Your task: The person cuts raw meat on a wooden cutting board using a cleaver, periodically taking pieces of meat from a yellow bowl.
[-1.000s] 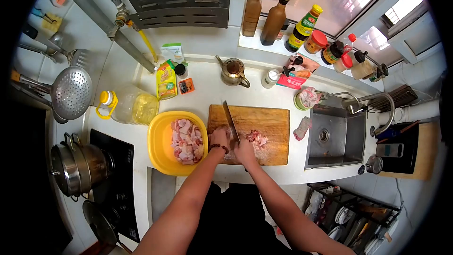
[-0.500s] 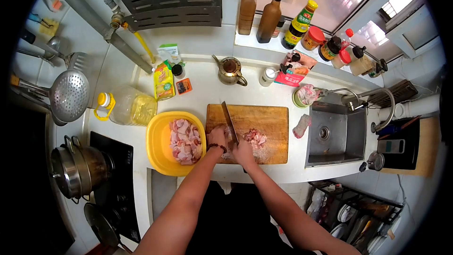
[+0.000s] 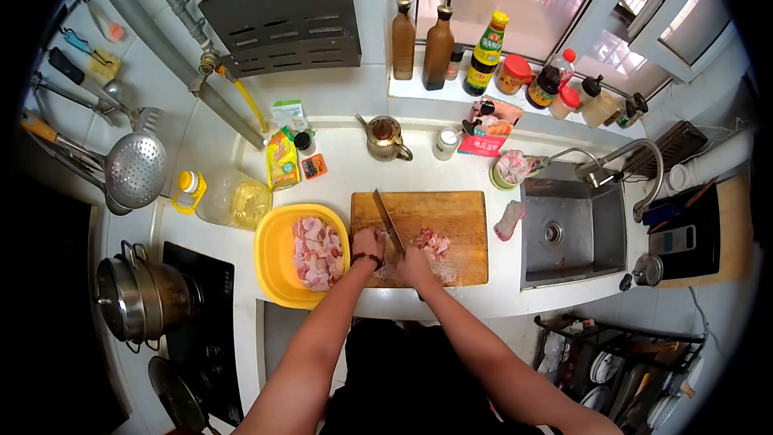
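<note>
My right hand (image 3: pixel 414 266) grips the handle of a cleaver (image 3: pixel 388 220), its blade slanting away over the wooden cutting board (image 3: pixel 419 203). Just left of the blade, my left hand (image 3: pixel 368 243), with a beaded bracelet at the wrist, holds a piece of raw meat against the board; the fingers mostly cover it. Small chopped pieces of raw meat (image 3: pixel 435 244) lie on the board right of the blade. Left of the board stands a yellow basin (image 3: pixel 268 278) holding larger raw chicken pieces (image 3: pixel 319 254).
Behind the board are a metal teapot (image 3: pixel 388 138), a white-topped jar (image 3: pixel 444 145) and a pink packet (image 3: pixel 489 133). An oil jug (image 3: pixel 233 200) stands behind the basin. To the right are a cloth (image 3: pixel 509 221) and a steel sink (image 3: pixel 573 262); a stove (image 3: pixel 201 274) is at left.
The view has tilted and shifted slightly, so the counter sits a little lower in it. Both hands keep nearly the same places on the board and cleaver.
</note>
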`<control>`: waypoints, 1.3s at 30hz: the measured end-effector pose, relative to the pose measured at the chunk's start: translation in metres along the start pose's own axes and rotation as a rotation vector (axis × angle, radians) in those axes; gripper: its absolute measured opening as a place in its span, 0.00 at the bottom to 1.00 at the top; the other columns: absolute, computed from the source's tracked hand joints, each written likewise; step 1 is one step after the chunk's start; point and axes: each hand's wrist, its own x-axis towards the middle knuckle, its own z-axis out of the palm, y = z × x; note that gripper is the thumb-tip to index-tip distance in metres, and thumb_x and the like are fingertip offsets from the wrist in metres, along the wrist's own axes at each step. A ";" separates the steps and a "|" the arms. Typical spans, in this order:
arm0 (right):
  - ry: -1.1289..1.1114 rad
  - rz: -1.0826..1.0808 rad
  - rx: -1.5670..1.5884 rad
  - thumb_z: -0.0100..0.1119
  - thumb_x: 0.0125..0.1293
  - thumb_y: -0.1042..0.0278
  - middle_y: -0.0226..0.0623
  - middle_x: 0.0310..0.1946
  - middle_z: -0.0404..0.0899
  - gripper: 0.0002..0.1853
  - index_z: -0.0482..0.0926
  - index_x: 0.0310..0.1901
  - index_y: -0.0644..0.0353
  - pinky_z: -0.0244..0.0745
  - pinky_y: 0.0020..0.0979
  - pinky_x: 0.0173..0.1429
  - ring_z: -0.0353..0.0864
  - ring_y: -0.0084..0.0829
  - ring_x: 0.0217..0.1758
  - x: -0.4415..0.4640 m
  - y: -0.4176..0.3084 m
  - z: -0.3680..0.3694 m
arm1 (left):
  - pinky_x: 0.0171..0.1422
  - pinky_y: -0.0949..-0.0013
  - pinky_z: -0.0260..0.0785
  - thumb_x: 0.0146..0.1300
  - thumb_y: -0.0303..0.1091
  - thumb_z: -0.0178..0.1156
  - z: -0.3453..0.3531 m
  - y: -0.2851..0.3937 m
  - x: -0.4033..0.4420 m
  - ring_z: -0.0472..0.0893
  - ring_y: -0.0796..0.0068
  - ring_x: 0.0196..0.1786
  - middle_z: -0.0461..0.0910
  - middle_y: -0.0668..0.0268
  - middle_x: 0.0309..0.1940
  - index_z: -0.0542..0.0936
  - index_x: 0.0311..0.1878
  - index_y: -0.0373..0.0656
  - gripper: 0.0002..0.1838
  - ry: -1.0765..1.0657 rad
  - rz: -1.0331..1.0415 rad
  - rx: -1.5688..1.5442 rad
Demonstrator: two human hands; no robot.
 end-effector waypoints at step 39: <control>0.261 0.137 0.474 0.61 0.72 0.70 0.28 0.14 0.69 0.14 0.72 0.27 0.62 0.62 0.32 0.18 0.68 0.22 0.13 -0.136 0.093 -0.094 | 0.42 0.56 0.76 0.60 0.25 0.66 0.019 0.000 0.027 0.82 0.51 0.38 0.78 0.53 0.32 0.78 0.39 0.39 0.07 -0.025 0.483 0.033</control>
